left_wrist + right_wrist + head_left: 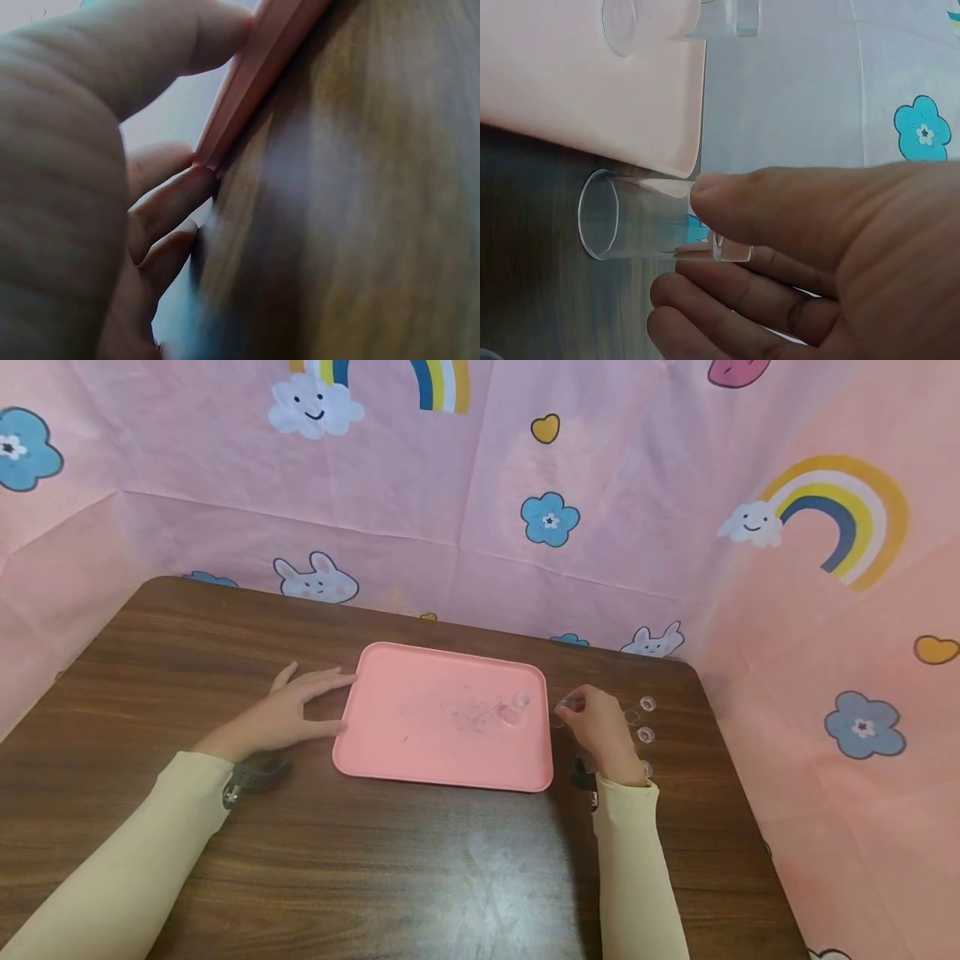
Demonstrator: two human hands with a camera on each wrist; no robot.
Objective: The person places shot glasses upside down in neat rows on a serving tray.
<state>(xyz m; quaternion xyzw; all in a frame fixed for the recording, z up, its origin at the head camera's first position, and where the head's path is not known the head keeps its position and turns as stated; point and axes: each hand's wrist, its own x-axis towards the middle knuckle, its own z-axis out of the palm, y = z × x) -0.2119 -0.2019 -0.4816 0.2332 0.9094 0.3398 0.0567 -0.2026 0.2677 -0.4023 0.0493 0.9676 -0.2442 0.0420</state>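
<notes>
Against the tray [397, 685], the left hand [277, 714] lies outspread; the right hand [600, 727] pinches a cup [645, 217] only its wrist view clarifies.

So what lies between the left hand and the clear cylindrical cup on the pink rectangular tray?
In the head view, only the pink tray, partly dotted with dark specks, lies between the left hand and the clear cup.

Both long sleeves [637, 868] were plain cream; beside their cuffs [198, 764] sat black bands [261, 775], seemingly with shiny metal buckles [231, 795].
</notes>
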